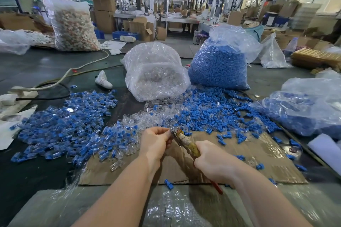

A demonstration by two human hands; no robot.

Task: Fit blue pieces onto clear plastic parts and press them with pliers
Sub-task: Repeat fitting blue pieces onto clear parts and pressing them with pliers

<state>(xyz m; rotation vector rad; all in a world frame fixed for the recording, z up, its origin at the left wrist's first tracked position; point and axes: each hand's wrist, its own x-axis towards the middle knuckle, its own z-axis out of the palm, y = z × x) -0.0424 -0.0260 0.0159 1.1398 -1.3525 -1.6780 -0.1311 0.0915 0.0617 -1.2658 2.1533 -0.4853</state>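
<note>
My right hand (212, 160) grips the pliers (186, 142) by their taped handles, a red handle tip poking out below my wrist. The jaws point up-left into my left hand (156, 140), whose curled fingers pinch a small part at the jaws; the part itself is mostly hidden. Loose clear plastic parts (147, 116) lie just beyond my hands. Loose blue pieces (206, 114) spread to the right. A wide heap of fitted blue-and-clear parts (64, 125) covers the left.
A flat cardboard sheet (258, 153) lies under my hands. Behind stand a bag of clear parts (155, 72) and a bag of blue pieces (219, 66). Another bag with blue parts (304, 110) sits at right. White cable (64, 77) crosses the left.
</note>
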